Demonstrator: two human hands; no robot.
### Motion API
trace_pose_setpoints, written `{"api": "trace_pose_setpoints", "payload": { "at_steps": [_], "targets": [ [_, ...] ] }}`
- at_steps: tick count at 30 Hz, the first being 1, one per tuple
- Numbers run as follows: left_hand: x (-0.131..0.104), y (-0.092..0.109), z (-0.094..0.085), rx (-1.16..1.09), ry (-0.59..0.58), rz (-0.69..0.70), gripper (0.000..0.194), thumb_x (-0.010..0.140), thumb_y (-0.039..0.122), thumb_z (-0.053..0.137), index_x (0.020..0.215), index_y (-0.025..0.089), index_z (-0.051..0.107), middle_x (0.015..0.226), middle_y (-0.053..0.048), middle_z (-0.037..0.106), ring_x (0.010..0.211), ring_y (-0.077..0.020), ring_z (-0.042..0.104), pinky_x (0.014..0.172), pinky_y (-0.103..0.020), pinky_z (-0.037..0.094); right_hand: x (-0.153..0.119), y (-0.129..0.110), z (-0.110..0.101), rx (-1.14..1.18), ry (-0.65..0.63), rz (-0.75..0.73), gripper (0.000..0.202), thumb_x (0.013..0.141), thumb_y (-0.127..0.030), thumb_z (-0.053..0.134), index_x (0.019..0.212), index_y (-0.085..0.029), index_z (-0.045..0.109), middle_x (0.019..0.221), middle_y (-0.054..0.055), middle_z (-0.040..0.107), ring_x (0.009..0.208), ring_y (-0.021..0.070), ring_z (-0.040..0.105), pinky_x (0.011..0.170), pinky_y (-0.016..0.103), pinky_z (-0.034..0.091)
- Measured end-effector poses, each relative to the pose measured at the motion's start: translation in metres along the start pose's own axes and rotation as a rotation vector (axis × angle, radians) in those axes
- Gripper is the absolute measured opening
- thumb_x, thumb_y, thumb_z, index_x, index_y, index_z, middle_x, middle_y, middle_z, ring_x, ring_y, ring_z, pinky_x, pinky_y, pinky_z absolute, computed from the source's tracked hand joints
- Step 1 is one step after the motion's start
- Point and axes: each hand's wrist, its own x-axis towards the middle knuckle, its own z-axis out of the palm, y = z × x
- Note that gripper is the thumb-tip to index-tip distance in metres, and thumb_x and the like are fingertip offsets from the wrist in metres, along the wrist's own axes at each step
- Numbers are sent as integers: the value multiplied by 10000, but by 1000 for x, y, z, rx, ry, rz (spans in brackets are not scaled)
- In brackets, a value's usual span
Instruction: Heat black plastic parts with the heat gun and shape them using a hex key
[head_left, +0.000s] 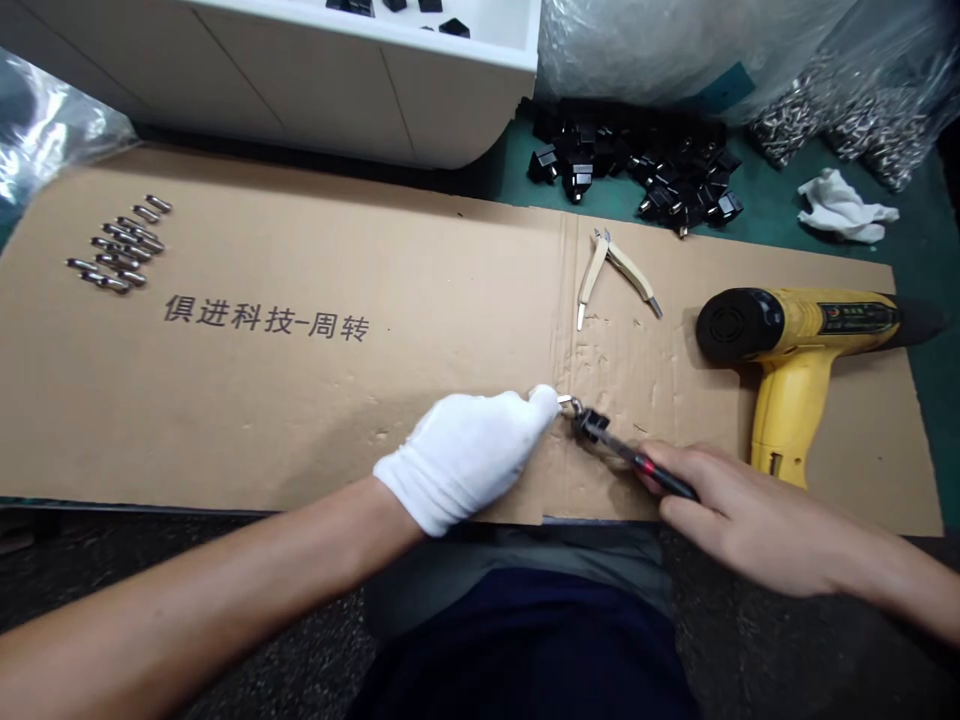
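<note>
White-gloved left hand [480, 440], fingertips pinched, bare right hand [731, 505], fingers curled, forearms [247, 585] converging

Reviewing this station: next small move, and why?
I'd probably steady the left hand before pressing with the slim tool: gloved fingers appear to pinch only the metal end of the small black part, and the tool, held in the right hand, overlaps it. Exact contact is unclear.

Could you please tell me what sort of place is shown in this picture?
Probably an assembly workstation in a workshop or small factory. Signs of it: the heap of small black parts, the clear bags of metal pieces, and the yellow power tool on cardboard.
</note>
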Motion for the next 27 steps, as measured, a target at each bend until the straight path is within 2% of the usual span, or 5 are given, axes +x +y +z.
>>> {"api": "trace_pose_setpoints", "payload": {
  "at_steps": [3, 9, 17, 21, 27],
  "targets": [
    [2, -9, -5, 22, -8, 110, 160, 952, 124, 474, 1079, 197, 539, 737, -31, 715, 567, -311, 718, 447, -367, 504, -2, 4, 0, -87, -10, -6, 200, 950, -238, 471, 1034, -236, 653, 1087, 68, 730, 1057, 303, 662, 797, 367, 507],
    [7, -11, -6, -10, 3, 76, 93, 971, 180, 501, 1051, 209, 539, 756, -19, 727, 594, -309, 733, 435, -352, 476, -5, 10, -4, -104, 14, -9, 363, 973, -315, 471, 1288, -251, 641, 1334, 81, 685, 1200, 331, 638, 856, 378, 549],
    [0, -3, 1, -103, 70, 20, 93, 1017, 273, 481, 1068, 239, 551, 739, 0, 732, 596, -299, 732, 452, -340, 445, -13, 17, -1, -52, -37, 38, 508, 979, -338, 448, 1476, -251, 510, 1308, 80, 691, 1186, 311, 648, 1005, 442, 515],
    [-2, 1, -2, -140, 51, -28, 134, 1038, 298, 437, 1039, 241, 558, 756, -9, 745, 624, -292, 740, 484, -339, 469, -18, 20, 5, -67, -18, 75, 515, 985, -358, 456, 1486, -244, 494, 1363, 91, 660, 1241, 327, 617, 1028, 458, 505],
    [-9, 3, -3, -197, 30, -128, 178, 1048, 300, 387, 1043, 246, 557, 825, -29, 767, 682, -285, 756, 565, -351, 535, -24, 16, 15, -108, 46, 33, 432, 976, -310, 445, 1384, -249, 575, 1402, 82, 641, 1326, 332, 566, 1005, 416, 533]
  ]
}}
